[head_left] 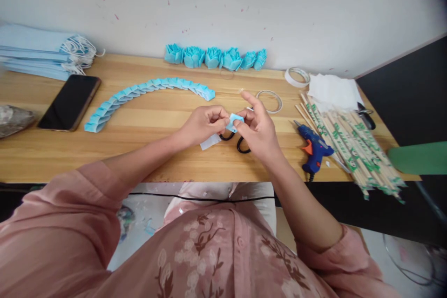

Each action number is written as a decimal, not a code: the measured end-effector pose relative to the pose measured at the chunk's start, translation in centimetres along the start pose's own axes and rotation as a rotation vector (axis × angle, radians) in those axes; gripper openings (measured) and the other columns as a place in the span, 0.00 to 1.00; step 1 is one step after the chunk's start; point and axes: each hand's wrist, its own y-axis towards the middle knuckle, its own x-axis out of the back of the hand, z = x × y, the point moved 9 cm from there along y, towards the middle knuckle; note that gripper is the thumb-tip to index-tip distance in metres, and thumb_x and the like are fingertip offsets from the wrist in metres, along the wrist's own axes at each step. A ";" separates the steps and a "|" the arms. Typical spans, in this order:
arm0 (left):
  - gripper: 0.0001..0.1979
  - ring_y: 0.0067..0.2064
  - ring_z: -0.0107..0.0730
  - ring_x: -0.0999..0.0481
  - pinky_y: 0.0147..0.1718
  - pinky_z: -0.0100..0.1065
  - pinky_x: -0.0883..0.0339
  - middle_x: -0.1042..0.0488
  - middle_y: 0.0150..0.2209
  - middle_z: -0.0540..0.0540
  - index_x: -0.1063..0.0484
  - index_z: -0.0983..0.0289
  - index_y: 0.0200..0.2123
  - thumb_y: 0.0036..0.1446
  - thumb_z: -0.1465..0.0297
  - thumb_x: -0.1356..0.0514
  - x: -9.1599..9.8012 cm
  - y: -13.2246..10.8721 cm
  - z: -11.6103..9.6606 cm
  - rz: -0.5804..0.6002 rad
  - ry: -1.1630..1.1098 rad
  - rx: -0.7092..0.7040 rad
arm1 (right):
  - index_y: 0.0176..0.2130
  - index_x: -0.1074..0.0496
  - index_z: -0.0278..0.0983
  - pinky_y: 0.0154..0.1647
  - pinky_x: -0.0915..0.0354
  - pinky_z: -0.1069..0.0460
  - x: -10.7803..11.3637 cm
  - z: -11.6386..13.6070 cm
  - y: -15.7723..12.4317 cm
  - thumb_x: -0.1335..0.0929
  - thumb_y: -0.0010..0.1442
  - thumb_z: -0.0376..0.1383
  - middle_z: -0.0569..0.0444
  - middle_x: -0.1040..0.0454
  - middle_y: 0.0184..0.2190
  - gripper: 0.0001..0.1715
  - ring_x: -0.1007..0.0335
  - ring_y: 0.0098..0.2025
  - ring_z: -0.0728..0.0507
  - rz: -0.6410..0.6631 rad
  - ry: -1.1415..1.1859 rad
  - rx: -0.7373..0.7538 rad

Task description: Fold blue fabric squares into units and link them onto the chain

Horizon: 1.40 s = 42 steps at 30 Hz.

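Between both hands, above the wooden table, is a small folded light-blue piece, which looks like fabric or paper. My left hand pinches its left edge with thumb and fingertips. On its right edge, the thumb and bent fingers of my right hand grip it, while one finger points up. Black-handled scissors lie beneath my hands, their blades hidden. Beside them rests a white strip. A curved chain of folded blue pieces lies to the left, beyond my left forearm.
Blue flowers line the wall. At left are a mask stack and a phone. Tape rolls lie at right, near a blue glue gun and wrapped chopsticks. A cable crosses below the table edge.
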 end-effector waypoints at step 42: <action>0.06 0.21 0.21 0.32 0.24 0.25 0.38 0.27 0.20 0.48 0.29 0.66 0.27 0.55 0.71 0.38 0.1 0.0 0.8 -0.032 -0.173 0.172 | 0.47 0.21 0.52 0.55 0.29 0.38 1.4 6.6 -2.8 0.37 0.67 0.30 0.55 0.21 0.51 0.21 0.28 0.54 0.39 -0.109 -0.877 0.720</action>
